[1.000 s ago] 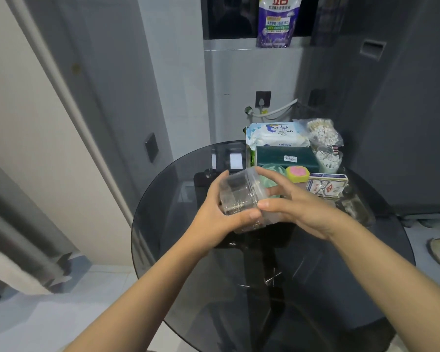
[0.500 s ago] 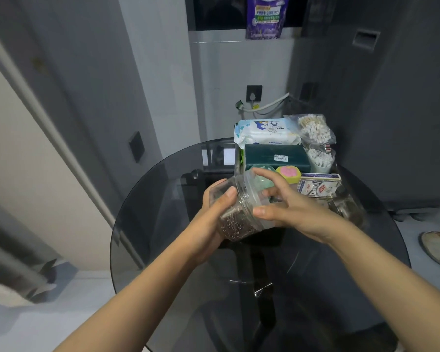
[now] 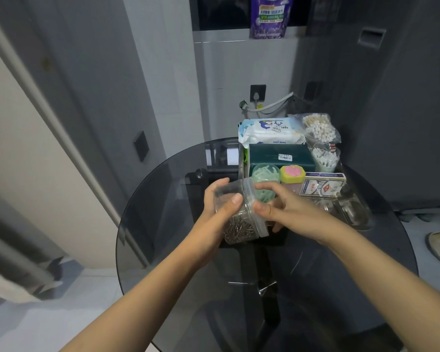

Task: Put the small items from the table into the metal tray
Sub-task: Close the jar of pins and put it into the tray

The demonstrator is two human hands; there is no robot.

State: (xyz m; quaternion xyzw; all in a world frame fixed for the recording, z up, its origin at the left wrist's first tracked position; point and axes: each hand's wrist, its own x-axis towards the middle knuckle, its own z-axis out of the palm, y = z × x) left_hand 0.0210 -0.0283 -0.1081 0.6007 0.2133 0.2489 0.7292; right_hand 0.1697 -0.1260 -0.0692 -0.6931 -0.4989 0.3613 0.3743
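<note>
Jar (image 3: pixel 239 214) tipped further sideways than before — left hand (image 3: pixel 214 212) and right hand (image 3: pixel 290 209) both grasping it.

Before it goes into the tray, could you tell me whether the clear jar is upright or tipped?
Tipped. The jar lies nearly on its side between the left hand and right hand, lid pointing right, its metal clips heaped against the lower wall.

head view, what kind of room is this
Probably a home utility or laundry corner: a hose runs from a wall tap, a detergent refill pouch stands on the ledge, and the round glass table carries baby wipes and cotton swabs.
</note>
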